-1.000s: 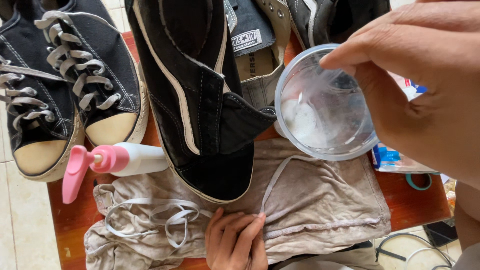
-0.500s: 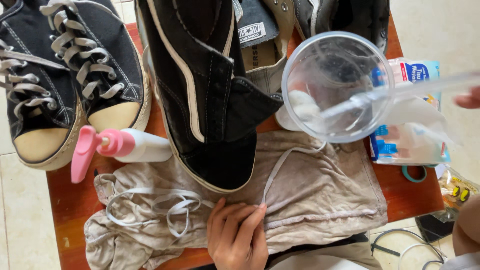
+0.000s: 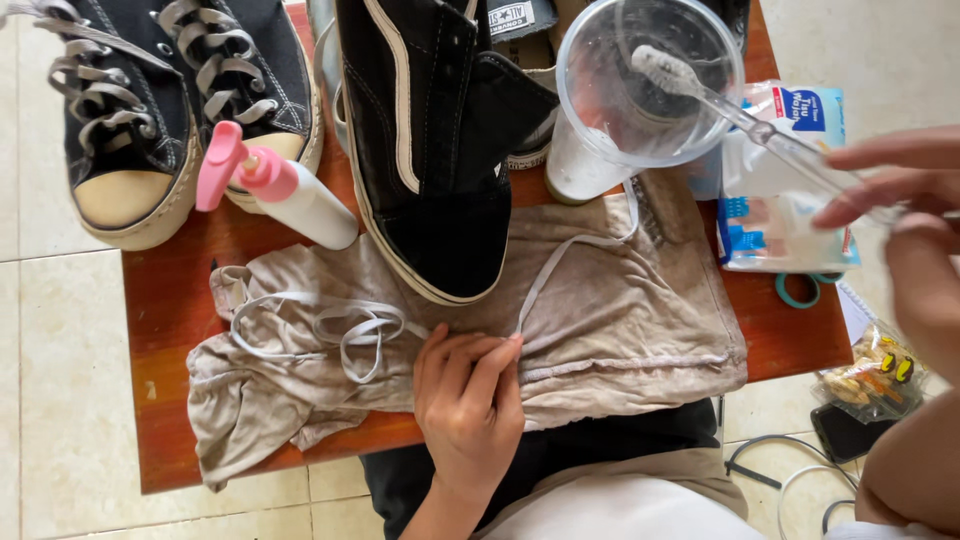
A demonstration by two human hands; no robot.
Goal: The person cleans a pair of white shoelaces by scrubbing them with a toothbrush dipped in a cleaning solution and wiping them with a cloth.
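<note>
One view only, the head camera looking straight down, so that's all I've got to go on

My right hand (image 3: 900,200) sits at the right edge, fingers pinched narrow on the handle of a clear toothbrush (image 3: 740,110). Its bristle end is down inside the clear plastic cup (image 3: 640,90), which stands at the far side of the small red-brown table (image 3: 160,330). I'd guess the brush is angled that way to reach whatever's in the bottom of the cup

My left hand (image 3: 468,400) lies flat on the beige cloth (image 3: 620,310), fingers together and holding nothing, pressing one end of a loose white lace (image 3: 560,265) onto the fabric. It looks like it's pinning the cloth so it doesn't slide under the shoe

Black skate shoe (image 3: 430,170) with a white stripe rests toe-down on the cloth, unlaced, so probably the one being worked on

Counts:
- three black shoes I can see properly: the skate one, plus a laced canvas pair (image 3: 160,110) with cream toe caps at far left
- one white bottle (image 3: 285,195) with a pink pump, lying on its side
- one tissue pack (image 3: 780,210) under the brush handle
- a tangle of loose laces (image 3: 330,325), can't tell how many
</note>
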